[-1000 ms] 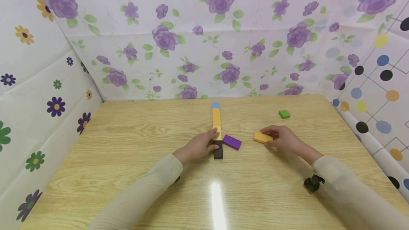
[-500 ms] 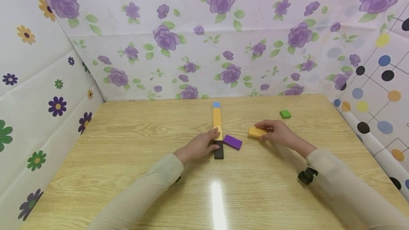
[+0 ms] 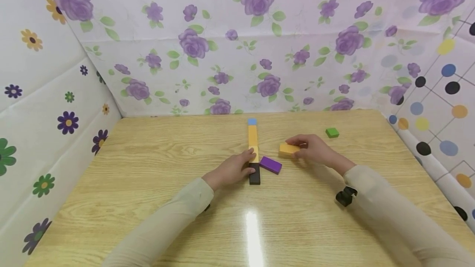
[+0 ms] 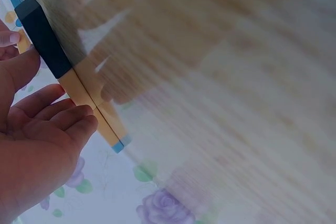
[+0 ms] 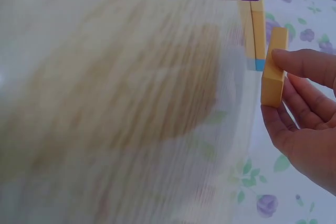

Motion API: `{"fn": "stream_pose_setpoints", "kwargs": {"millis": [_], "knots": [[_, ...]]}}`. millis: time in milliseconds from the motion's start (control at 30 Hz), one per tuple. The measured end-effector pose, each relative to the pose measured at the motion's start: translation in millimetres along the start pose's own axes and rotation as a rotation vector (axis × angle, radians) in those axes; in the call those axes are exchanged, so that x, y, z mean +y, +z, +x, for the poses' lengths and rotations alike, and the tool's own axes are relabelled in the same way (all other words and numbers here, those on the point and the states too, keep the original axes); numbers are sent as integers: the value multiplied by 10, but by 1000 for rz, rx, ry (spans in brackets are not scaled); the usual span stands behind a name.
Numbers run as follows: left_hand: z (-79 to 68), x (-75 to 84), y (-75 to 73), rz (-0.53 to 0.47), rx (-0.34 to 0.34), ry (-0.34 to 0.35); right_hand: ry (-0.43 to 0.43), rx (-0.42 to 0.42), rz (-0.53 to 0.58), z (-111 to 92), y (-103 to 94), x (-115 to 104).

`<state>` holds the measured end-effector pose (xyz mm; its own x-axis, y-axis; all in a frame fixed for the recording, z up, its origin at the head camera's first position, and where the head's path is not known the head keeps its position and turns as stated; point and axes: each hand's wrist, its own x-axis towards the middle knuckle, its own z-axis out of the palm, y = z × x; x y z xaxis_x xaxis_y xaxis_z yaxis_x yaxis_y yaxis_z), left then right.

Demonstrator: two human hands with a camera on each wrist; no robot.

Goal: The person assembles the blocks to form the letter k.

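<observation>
A straight row of blocks runs away from me down the middle of the table: a black block [image 3: 254, 174] nearest, then a pale yellow block [image 3: 254, 158], an orange block [image 3: 252, 135] and a small blue block [image 3: 252, 121] at the far end. My left hand [image 3: 231, 172] rests against the row from the left, thumb at the black block, relaxed fingers by the yellow one. Right of the row my right hand [image 3: 315, 149] pinches a loose orange block [image 5: 274, 72] between thumb and fingers. Between the hands a purple block [image 3: 271, 165] lies at a slant, its corner near the row.
Towards the back right lies a small green block [image 3: 332, 132]. The wooden table [image 3: 167, 147] is bounded by a floral cloth [image 3: 156, 52] behind and patterned cloths at both sides. A black wrist device [image 3: 346, 196] hangs under the right sleeve.
My right hand has carried the loose orange block leftward and slightly away from me, closer to the row. The left hand, the row, the purple block and the green block stay put.
</observation>
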<state>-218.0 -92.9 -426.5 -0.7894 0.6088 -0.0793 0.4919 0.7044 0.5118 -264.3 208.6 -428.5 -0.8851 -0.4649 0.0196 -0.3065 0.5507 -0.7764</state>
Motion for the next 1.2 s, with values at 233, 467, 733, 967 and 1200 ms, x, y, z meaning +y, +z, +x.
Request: {"fn": "stream_pose_setpoints", "kwargs": {"millis": [233, 467, 733, 967, 1200], "knots": [[11, 1, -5, 6, -5, -2, -19, -7, -3, 117, 39, -8], [24, -16, 7, 7, -9, -9, -2, -22, -6, 217, 71, -61], [17, -2, -1, 7, -5, -7, 2, -35, -3, 345, 116, -55], [19, -9, -2, 4, -5, -13, -46, -62, -41, 454, 156, -86], [22, -10, 2, -9, -7, -19, -58, -128, -71, 538, 192, -92]]}}
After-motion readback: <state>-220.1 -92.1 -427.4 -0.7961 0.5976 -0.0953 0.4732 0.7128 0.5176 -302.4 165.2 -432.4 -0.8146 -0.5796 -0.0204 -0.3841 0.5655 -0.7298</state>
